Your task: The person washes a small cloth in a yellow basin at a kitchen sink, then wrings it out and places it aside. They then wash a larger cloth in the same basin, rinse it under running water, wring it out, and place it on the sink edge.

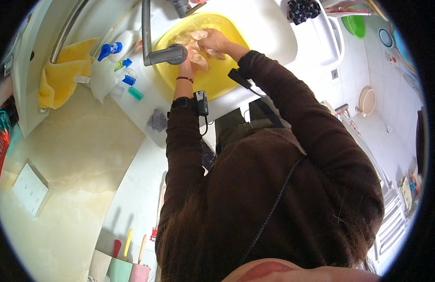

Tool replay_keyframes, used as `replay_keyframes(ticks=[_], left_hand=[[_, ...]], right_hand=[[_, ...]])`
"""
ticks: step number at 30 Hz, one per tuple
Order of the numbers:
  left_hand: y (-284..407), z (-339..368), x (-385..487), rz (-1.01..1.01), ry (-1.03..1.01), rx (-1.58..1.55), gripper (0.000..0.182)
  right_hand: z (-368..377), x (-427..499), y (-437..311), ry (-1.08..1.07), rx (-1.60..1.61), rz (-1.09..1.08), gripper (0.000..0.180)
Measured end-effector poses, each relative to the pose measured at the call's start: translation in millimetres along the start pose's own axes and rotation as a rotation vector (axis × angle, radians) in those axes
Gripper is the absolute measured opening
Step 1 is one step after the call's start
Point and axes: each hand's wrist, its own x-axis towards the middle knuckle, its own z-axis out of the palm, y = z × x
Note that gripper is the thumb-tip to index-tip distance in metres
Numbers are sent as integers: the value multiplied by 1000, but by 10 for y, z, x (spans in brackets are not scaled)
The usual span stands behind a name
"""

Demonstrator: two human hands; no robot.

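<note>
A yellow plastic basin [217, 83] sits in the white sink in front of me, with water in it. A wet, pale cloth [200, 62] is bunched up inside the basin. My right hand [215, 40] grips the cloth's upper part, with the fingers curled into it. My left hand [187, 63] holds the cloth from the left side, low in the basin. Part of this hand is hidden behind the grey tap spout [168, 55], which reaches over the basin's left side.
Left of the basin stand a pump bottle [125, 44] with a blue head and a small green box [135, 93]. A yellow towel [62, 75] hangs farther left. Grey crumpled cloth [156, 120] lies at the counter's near edge; a black patterned cloth [304, 10] rests at the far right.
</note>
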Motion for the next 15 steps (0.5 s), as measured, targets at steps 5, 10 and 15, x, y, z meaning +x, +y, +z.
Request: replay_keyframes(ticks=[5, 10, 15], left_hand=[[-44, 208, -141, 210, -230, -722, 54], [-186, 304, -215, 246, -107, -401, 74], [-221, 79, -198, 124, -398, -557, 74]], right_hand=[[255, -724, -558, 380, -299, -236, 58], [93, -700, -614, 150, -41, -92, 55], [221, -771, -709, 269, -30, 85, 47]])
